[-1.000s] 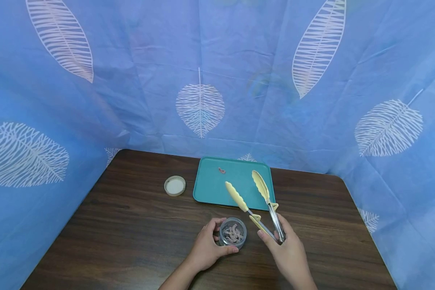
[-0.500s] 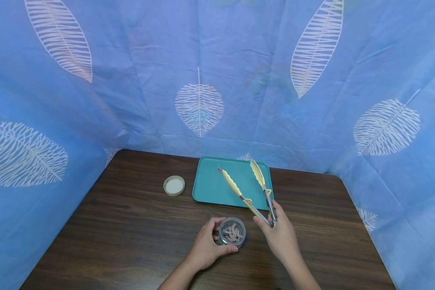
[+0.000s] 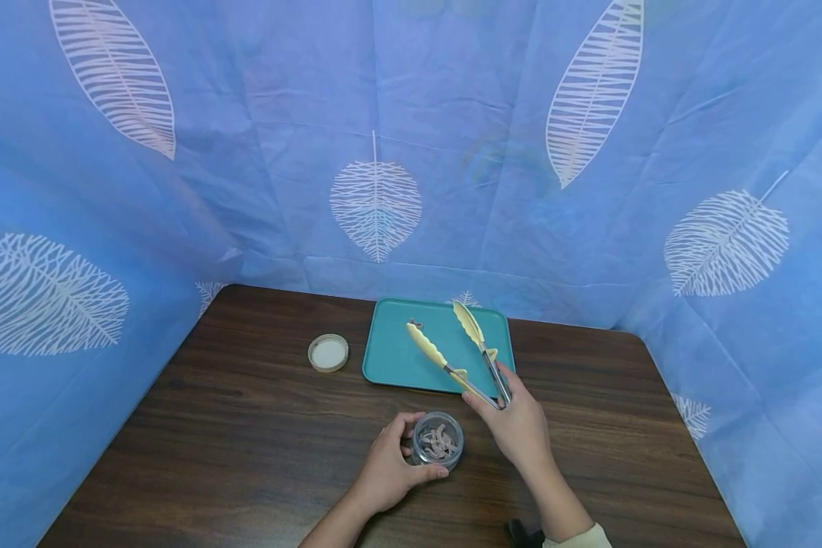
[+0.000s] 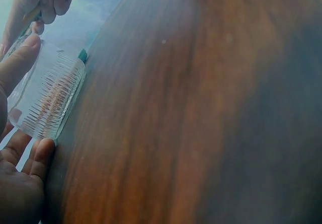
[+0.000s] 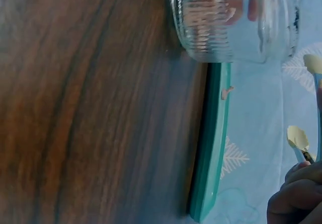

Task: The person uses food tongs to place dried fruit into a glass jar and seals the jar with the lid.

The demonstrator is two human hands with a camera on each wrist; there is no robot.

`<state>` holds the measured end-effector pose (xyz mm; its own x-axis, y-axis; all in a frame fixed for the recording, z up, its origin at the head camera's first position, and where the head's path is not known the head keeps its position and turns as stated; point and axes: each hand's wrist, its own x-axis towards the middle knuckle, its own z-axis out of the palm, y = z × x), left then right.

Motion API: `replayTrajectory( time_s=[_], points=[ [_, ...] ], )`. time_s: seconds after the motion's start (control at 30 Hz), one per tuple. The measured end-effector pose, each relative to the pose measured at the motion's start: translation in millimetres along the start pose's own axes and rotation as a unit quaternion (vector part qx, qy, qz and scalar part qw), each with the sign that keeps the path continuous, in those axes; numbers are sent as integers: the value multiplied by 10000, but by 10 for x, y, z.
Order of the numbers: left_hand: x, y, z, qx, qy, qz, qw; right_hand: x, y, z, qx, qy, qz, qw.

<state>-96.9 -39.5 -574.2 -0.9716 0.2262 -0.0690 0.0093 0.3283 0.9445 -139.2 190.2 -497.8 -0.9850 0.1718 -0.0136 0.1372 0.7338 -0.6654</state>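
My left hand (image 3: 387, 472) grips a clear glass jar (image 5: 251, 45), thumb on the near side and fingers on the far side. Pinkish-brown dried strips (image 3: 438, 441) lie in its bottom; the ribbed wall shows in both wrist views. My right hand (image 3: 516, 426) holds metal tongs (image 3: 427, 346) with scalloped yellow tips by their hinge end. The tong arms are spread apart over a teal tray (image 3: 393, 365), with nothing between them. One small strip (image 3: 418, 324) lies on the tray's far left part, beside the left tong tip in the head view.
A round lid (image 3: 328, 353) with a white inside lies on the dark wooden table (image 3: 246, 426), left of the tray. Blue cloth (image 3: 267, 190) with white leaf prints hangs behind and at both sides. A dark object (image 3: 518, 533) sits near my right wrist.
My right hand has moved forward and left, carrying the spread tongs further over the tray toward the lone strip. My left hand and the jar have stayed put.
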Motion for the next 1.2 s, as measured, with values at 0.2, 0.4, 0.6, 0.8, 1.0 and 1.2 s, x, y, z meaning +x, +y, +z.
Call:
replayTrajectory(
  time_s=[0.2, 0.4, 0.6, 0.8, 1.0, 1.2],
  points=[
    [-5, 10, -6, -7, 26, 3, 10000, 68, 57, 92, -68, 50, -44, 10000],
    [-6, 14, -5, 41, 24, -51, 10000, 129, 84, 170, -143, 50, -2, 9999],
    [-6, 14, -9, 61, -1, -81, 9999, 240, 115, 226, -325, 113, -105, 9994],
    [-2, 22, -14, 73, 7, -70, 9999, 393, 145, 310, -767, 154, -322, 9964],
    [14, -11, -5, 30, 18, -70, 10000, 513, 129, 336, -1149, 81, -429, 9924],
    [17, -40, 5, -6, 44, -73, 10000, 566, 78, 349, -1543, -73, -447, 9870]
  ],
)
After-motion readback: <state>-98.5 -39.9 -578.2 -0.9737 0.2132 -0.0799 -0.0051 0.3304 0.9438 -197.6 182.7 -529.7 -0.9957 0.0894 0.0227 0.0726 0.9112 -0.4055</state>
